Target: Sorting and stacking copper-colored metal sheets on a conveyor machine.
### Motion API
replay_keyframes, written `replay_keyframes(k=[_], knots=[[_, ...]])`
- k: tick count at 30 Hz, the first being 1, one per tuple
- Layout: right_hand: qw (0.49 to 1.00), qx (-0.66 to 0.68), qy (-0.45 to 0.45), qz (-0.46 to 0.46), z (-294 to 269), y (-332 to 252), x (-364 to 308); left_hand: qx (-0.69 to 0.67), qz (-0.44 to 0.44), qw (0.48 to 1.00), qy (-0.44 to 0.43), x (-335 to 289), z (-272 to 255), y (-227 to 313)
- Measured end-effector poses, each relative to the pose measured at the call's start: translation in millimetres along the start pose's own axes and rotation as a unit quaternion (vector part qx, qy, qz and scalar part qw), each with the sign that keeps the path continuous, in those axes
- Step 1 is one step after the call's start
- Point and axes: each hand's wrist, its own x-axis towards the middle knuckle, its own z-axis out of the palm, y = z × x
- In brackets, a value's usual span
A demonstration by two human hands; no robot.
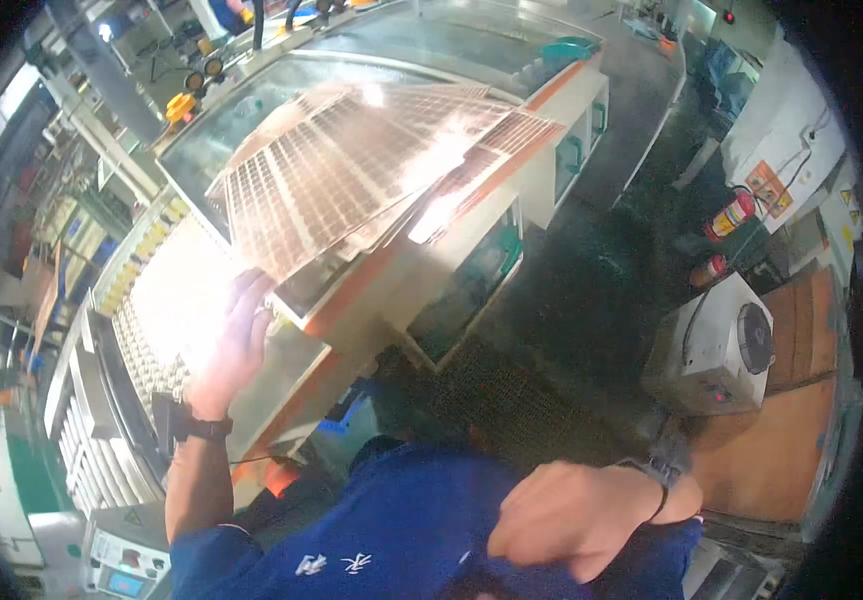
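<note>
A fanned pile of thin copper-brown sheets, printed with a fine grid, lies on the white-framed bench. Strong glare whitens parts of it. At the pile's near left corner is my left hand, its fingers stretched toward the sheet edge and the thumb apart. Glare hides whether the fingertips touch the sheet. In front of my blue shirt, my right hand is curled with its back upward, slightly blurred. No object shows in it, and it is away from the sheets.
A roller conveyor runs on the left under bright light. Beneath the bench stand glass-fronted compartments with green handles. To the right are a white boxy machine, a fire extinguisher and a brown board. A control panel sits lower left.
</note>
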Motion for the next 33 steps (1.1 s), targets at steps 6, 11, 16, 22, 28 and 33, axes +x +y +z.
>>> replay_keyframes(k=[6,11,16,22,28,33], knots=[[0.975,0.155,0.139,-0.083,-2,34,-1,-0.042,-0.084,0.996,0.013,-34,21,-5],[0.911,0.325,0.141,-0.211,12,71,18,-0.101,-0.177,0.975,0.086,-66,31,-15],[0.846,0.413,0.138,-0.308,45,104,12,-0.128,-0.257,0.951,0.111,-68,38,-14],[0.847,0.419,0.139,-0.296,30,104,5,-0.176,-0.294,0.928,0.144,-77,31,-3],[0.903,0.216,0.210,-0.306,13,94,0,-0.278,-0.318,0.898,0.128,-50,39,15],[0.907,0.140,0.274,-0.286,35,78,14,-0.363,-0.390,0.823,0.197,-43,29,9]])
